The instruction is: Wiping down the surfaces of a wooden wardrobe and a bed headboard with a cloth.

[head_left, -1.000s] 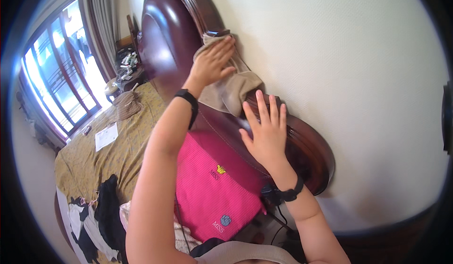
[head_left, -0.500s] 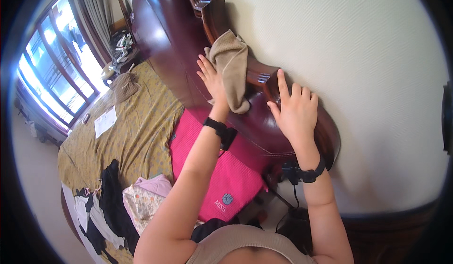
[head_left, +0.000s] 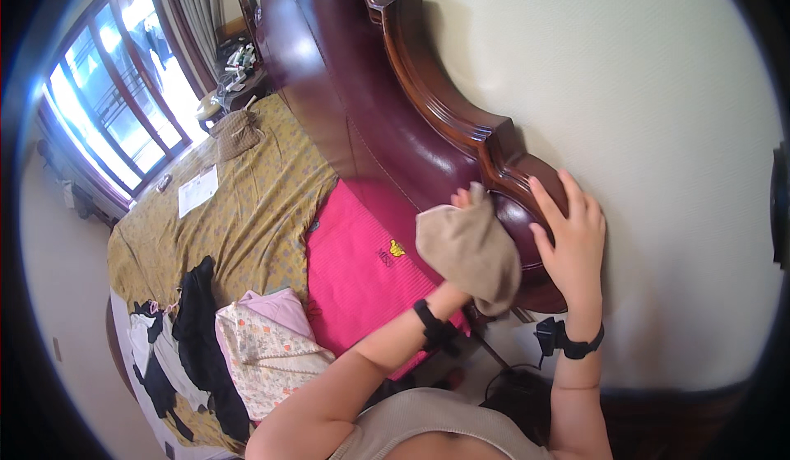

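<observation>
Lying nearby: pink mat (head_left: 362,254), floral fabric (head_left: 259,336). Cloth (head_left: 471,254) partly hides left hand (head_left: 463,200).

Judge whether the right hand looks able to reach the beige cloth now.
Probably yes: the right hand is near the beige cloth over the left hand, with only part of the headboard showing between.

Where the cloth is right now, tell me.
In the head view, the beige cloth lies just right of centre, draped over the left hand in front of the headboard, left of the right hand.
</observation>
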A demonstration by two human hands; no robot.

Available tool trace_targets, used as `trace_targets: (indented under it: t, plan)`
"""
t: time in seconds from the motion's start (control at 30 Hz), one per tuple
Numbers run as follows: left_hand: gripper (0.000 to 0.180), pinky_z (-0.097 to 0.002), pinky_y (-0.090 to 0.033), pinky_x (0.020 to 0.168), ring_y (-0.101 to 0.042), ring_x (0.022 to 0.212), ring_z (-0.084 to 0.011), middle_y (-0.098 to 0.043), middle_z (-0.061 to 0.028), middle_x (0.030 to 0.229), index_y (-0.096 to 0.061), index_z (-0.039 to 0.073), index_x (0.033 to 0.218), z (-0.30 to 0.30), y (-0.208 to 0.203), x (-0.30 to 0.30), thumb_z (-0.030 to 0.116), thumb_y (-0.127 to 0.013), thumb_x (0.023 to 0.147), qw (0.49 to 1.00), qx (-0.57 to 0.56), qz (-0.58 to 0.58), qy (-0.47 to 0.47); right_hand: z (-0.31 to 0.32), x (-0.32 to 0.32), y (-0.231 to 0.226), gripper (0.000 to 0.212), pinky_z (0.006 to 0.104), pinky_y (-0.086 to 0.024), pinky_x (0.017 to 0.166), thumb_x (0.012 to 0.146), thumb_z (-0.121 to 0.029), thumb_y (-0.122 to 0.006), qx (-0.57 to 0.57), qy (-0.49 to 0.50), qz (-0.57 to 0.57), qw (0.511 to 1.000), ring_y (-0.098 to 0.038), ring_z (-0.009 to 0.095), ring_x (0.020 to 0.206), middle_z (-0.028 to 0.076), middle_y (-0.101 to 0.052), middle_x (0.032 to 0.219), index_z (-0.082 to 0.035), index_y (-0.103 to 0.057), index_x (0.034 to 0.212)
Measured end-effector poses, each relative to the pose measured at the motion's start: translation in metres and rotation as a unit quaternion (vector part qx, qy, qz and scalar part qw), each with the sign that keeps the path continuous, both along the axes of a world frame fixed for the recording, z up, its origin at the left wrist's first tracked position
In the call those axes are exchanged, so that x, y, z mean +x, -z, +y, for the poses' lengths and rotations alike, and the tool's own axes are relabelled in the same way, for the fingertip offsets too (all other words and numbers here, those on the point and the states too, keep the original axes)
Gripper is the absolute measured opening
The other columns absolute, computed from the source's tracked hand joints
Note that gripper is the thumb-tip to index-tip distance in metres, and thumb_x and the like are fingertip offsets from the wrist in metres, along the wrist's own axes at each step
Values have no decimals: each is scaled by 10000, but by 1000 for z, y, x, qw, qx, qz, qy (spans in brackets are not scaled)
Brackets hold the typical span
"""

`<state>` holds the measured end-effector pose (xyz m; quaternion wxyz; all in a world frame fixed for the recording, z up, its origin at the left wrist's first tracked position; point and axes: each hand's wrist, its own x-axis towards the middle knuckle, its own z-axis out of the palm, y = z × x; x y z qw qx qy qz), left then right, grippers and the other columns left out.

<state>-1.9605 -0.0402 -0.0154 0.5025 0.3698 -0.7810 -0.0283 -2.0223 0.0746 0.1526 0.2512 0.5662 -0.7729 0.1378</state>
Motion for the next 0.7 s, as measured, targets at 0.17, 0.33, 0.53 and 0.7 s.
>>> trace_targets:
  t: [0.17, 0.33, 0.53, 0.7]
  plan:
    - [457, -484, -416, 940, -552, 1078, -404, -580, -214, 1217, -527, -14, 1283, -114, -58, 18, 173, -533, 866, 993, -72, 92, -28, 20, -11, 10, 707, 406, -477, 864, 753, -141, -724, -55, 44, 38, 997, -534, 308, 1035, 116, -486, 1322, -324, -491, 1394]
    - [582, -470, -480, 851, -581, 1045, -383, -588, -197, 1241, -524, 61, 1311, -220, -107, 5, 424, -532, 856, 980, -51, -27, -191, 12, -12, 19, 695, 398, -491, 825, 741, -190, -737, -95, 94, 98, 986, -562, 287, 1004, 98, -536, 1266, -307, -499, 1383]
    - [722, -450, -180, 1169, -236, 1422, -407, -297, -229, 1525, -316, 30, 1476, -280, -78, -4, 409, -520, 897, 970, -139, 92, -175, 4, -18, 27, 678, 387, -485, 811, 748, -227, -745, -125, 76, 104, 984, -562, 264, 993, 65, -537, 1275, -312, -503, 1376]
    - [534, -461, -223, 1149, -306, 1371, -416, -374, -248, 1459, -487, 6, 1339, -180, -34, 1, 276, -554, 882, 995, -85, 40, -21, 6, -22, 36, 649, 399, -486, 845, 753, -231, -731, -148, 70, 96, 982, -556, 272, 1029, 73, -543, 1289, -298, -519, 1363]
